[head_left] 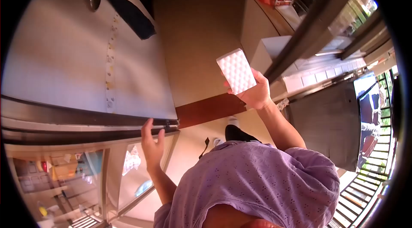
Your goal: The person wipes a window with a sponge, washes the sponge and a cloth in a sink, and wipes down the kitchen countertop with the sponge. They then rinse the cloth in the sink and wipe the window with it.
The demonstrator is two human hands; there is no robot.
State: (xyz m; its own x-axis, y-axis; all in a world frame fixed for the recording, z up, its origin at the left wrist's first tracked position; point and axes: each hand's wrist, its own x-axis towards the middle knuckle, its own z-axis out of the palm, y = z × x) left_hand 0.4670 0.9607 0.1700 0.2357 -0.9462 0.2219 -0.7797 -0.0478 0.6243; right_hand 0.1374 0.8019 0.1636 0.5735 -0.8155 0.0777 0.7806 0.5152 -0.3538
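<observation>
My right hand (256, 93) pinches the white dimpled foam sponge block (236, 71) by one end, raised clear; my left hand (151, 144), fingers open and empty, braces against the dark metal door frame (86, 118).

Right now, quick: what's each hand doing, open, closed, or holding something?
Left hand: open, fingers up, touching the dark edge of the table, holding nothing.
Right hand: closed on a white textured sponge, held up in the air.
</observation>
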